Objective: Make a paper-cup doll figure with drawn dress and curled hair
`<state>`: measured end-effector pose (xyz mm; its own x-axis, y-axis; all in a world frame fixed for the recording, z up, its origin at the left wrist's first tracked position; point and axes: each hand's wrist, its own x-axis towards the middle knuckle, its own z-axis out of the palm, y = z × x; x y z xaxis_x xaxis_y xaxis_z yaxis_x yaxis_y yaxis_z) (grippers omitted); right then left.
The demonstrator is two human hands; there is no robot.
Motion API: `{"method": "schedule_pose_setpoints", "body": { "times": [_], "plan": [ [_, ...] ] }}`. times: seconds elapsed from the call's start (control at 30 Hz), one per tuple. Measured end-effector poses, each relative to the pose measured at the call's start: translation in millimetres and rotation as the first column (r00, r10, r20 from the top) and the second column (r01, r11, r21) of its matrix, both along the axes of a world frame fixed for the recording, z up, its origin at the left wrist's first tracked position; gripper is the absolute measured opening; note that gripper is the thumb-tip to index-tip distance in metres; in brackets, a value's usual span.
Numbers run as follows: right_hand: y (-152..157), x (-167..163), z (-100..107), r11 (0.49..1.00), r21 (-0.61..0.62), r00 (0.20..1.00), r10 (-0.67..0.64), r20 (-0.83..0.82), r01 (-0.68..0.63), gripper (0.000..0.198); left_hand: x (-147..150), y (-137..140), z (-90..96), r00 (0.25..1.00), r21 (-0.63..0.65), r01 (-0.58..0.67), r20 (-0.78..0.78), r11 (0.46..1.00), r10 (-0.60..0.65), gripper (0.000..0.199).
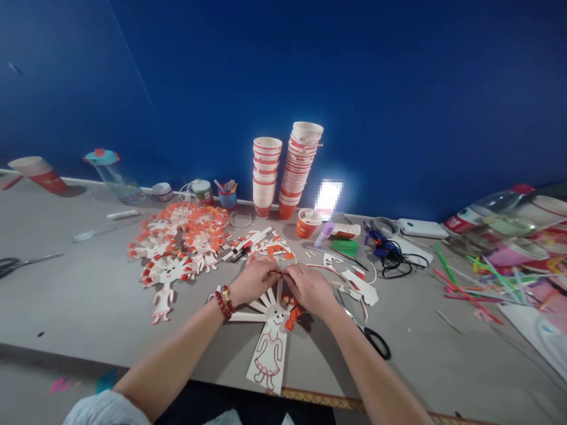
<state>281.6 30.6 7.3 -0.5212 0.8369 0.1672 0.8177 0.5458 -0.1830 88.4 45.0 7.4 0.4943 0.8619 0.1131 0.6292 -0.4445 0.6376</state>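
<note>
Paper doll lies on the grey table, its foot end at the near edge and its fan of strips pointing away from the person. The doll is directly below and between both hands, and serves as reference for all places given here. Strips on its left side are straight and white; those on its right are orange and curled.

Left hand and right hand meet just beyond the doll's head. Fingertips of both are pinched together at the reddish tip of the upright strip — the exact hold on each side is partly covered by the fingers. Both hands are palm-down with knuckles raised. The forearms converge from either side of the doll; a red bead bracelet is worn on the left wrist.

Left of the doll: a cluster of similar dolls, overlapping. Right of the doll: black-handled scissors, near the right forearm. Beyond the doll: paper scraps, then two stacks of paper cups. Beyond and to its right: a blue glue gun — black cord coiled alongside.
</note>
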Motion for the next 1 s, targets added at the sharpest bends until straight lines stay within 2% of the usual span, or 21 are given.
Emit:
{"method": "schedule_pose_setpoints", "body": {
  "times": [0.3,0.47,0.77,1.0],
  "plan": [
    [-0.1,1.7,-1.7,0.997,0.035,0.996,0.075,-0.041,-0.074,0.020,-0.5,0.7,0.2,0.999,-0.005,0.006,0.038,1.000,-0.006,0.013],
    [0.0,2.0,-0.6,0.993,0.051,0.993,0.108,-0.045,-0.105,0.024,-2.0,2.4,-1.4,0.998,-0.012,0.029,0.062,1.000,-0.028,0.023],
    [0.6,1.0,-2.4,0.994,0.018,0.992,0.109,-0.061,-0.108,0.021,-3.2,4.9,-5.3,0.997,-0.039,0.016,0.073,0.999,-0.013,0.022],
    [-0.2,0.6,0.7,0.996,-0.002,0.995,0.088,-0.050,-0.088,0.022,-3.4,1.9,-1.8,0.999,0.043,0.046,0.028,0.998,-0.047,0.015]
  ]
}}
